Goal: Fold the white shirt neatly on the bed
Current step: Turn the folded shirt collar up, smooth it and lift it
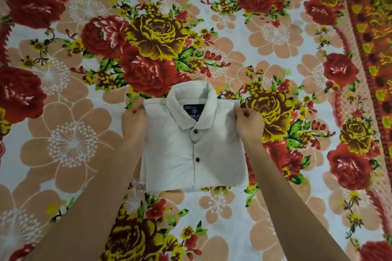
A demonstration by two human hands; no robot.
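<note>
The white shirt (191, 154) lies in the middle of the bed as a compact folded rectangle, front side up, collar at the far end. A dark label shows inside the collar and two dark buttons run down the placket. My left hand (134, 122) grips the shirt's upper left shoulder edge. At the upper right shoulder edge, my right hand (248, 124) pinches the cloth. Both forearms reach in from the near side along the shirt's flanks.
The bed (74, 144) is covered by a sheet printed with large red, yellow and peach flowers. A patterned orange-red border strip (369, 38) runs along the right side.
</note>
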